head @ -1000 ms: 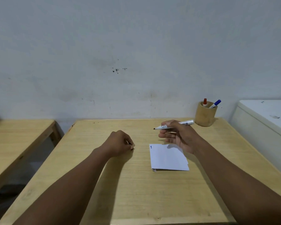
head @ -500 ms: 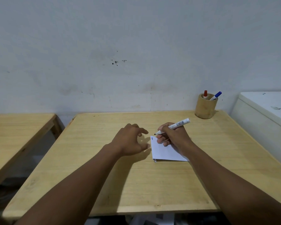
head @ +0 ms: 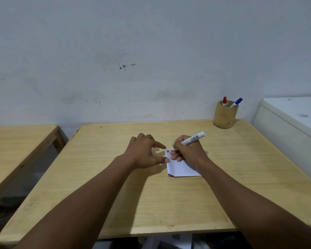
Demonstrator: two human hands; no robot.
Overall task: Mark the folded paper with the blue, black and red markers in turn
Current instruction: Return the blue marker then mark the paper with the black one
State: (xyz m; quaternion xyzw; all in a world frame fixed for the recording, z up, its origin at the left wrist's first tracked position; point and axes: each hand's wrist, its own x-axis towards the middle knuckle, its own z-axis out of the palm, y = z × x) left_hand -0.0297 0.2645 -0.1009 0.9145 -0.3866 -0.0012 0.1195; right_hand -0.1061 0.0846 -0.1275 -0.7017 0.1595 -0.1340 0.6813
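Note:
A folded white paper (head: 181, 168) lies on the wooden table (head: 151, 200), right of centre. My right hand (head: 188, 151) rests on its upper part and grips a white marker (head: 190, 140) with a black tip, uncapped, its tip touching the paper's top left corner. My left hand (head: 144, 151) has its fingers spread, the thumb tip pressing the paper's left edge. A red marker (head: 224, 101) and a blue marker (head: 237, 102) stand in a round wooden cup (head: 224, 116) at the back right of the table.
A second wooden table (head: 16, 141) stands to the left across a gap. A white cabinet (head: 291, 126) is close on the right. A grey wall rises right behind the table.
My right hand came down from above the paper and set the marker tip on the top left corner. My left hand opened from a fist and moved right to the paper's edge.

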